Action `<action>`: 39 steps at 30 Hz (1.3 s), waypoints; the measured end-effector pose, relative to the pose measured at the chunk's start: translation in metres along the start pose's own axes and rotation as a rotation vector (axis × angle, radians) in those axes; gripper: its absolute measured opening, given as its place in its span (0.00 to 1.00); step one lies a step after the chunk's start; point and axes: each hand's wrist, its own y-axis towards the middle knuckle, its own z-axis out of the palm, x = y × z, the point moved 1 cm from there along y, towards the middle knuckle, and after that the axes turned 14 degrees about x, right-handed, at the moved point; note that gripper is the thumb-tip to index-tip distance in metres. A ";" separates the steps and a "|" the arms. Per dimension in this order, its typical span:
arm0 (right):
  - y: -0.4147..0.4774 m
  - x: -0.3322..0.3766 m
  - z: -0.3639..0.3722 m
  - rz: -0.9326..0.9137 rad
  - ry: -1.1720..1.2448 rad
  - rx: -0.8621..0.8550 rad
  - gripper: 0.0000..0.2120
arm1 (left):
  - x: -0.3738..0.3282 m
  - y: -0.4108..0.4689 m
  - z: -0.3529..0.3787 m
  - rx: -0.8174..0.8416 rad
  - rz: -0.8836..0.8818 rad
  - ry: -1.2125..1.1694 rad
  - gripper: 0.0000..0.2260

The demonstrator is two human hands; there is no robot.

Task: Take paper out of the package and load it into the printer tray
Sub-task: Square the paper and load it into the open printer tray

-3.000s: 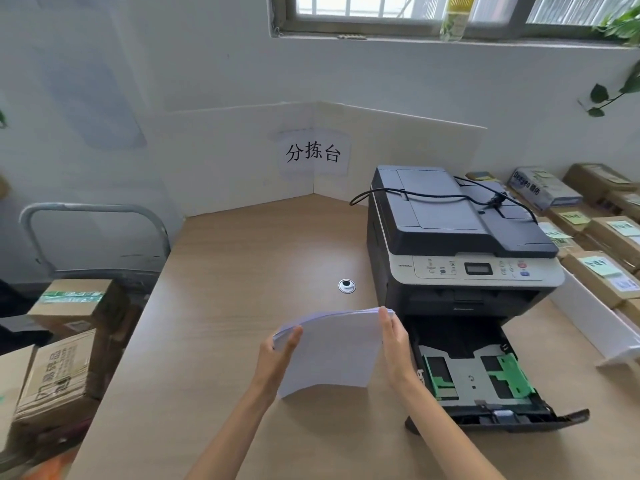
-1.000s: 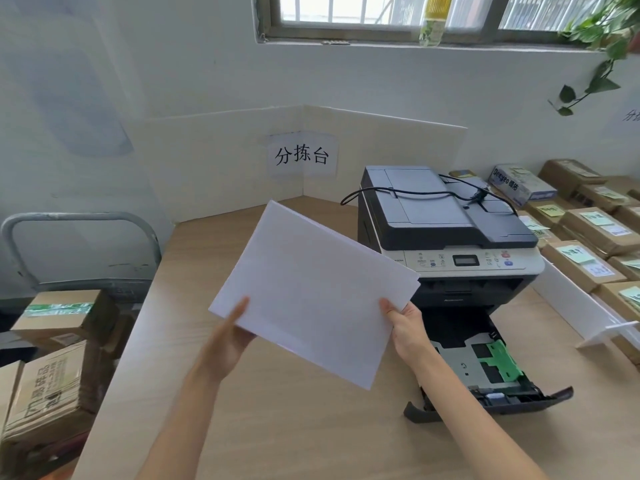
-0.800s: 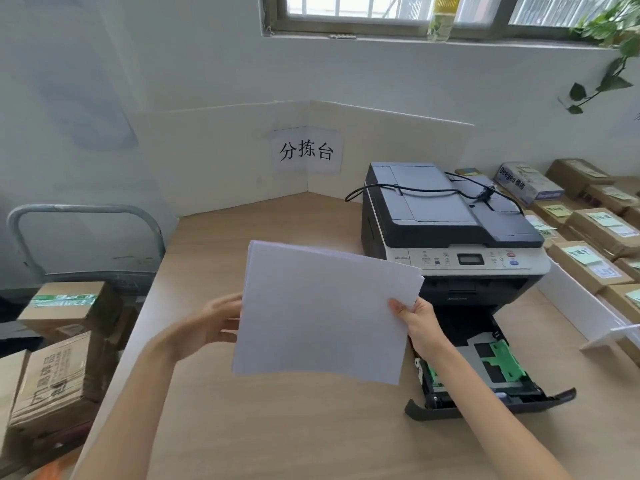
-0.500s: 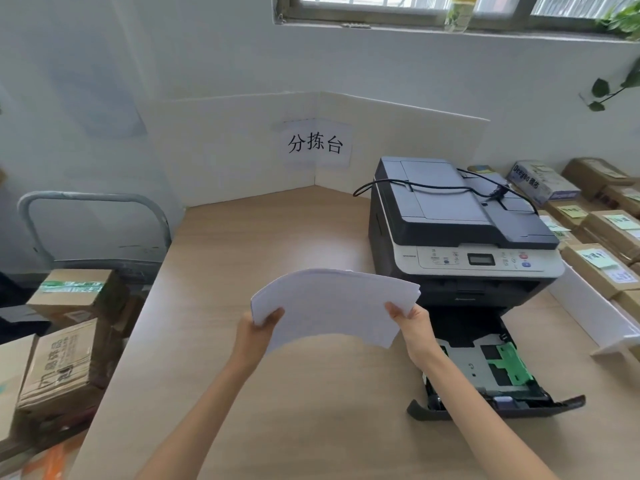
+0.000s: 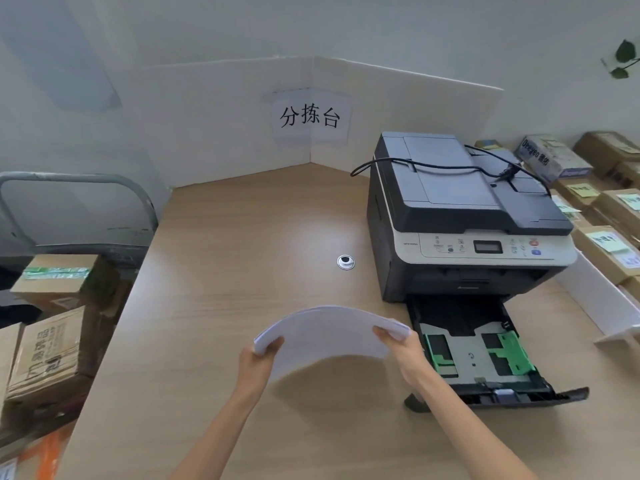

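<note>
A stack of white paper (image 5: 329, 337) arches upward above the wooden desk, held at both short ends. My left hand (image 5: 258, 363) grips its left edge and my right hand (image 5: 403, 355) grips its right edge. Just to the right, the black printer tray (image 5: 485, 393) is pulled out, showing green guides and no paper inside. The grey and black printer (image 5: 460, 216) stands behind the tray. No paper package is in view.
The wooden desk (image 5: 242, 271) has a round cable grommet (image 5: 345, 262). A black cable (image 5: 433, 164) lies over the printer lid. Labelled cardboard boxes (image 5: 609, 244) and a white divider (image 5: 602, 306) are on the right; more boxes (image 5: 52, 341) stand left of the desk.
The sheets were held up flat facing me a second ago. They have come down low over the desk beside the tray and are bent into an arch between both hands.
</note>
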 end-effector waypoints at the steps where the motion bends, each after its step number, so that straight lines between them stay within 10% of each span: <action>1: 0.000 0.000 -0.002 0.006 -0.001 0.013 0.07 | 0.000 0.001 -0.003 0.021 0.010 0.008 0.04; 22: 0.031 -0.010 -0.016 0.194 -0.120 0.160 0.06 | 0.018 0.028 -0.017 0.112 -0.072 0.191 0.13; 32: 0.041 0.035 -0.008 0.061 0.481 0.191 0.27 | -0.052 0.028 -0.031 0.085 0.125 -0.342 0.10; 39: 0.034 0.070 0.055 -0.061 0.553 0.215 0.22 | -0.045 -0.002 0.008 0.067 0.129 -0.470 0.10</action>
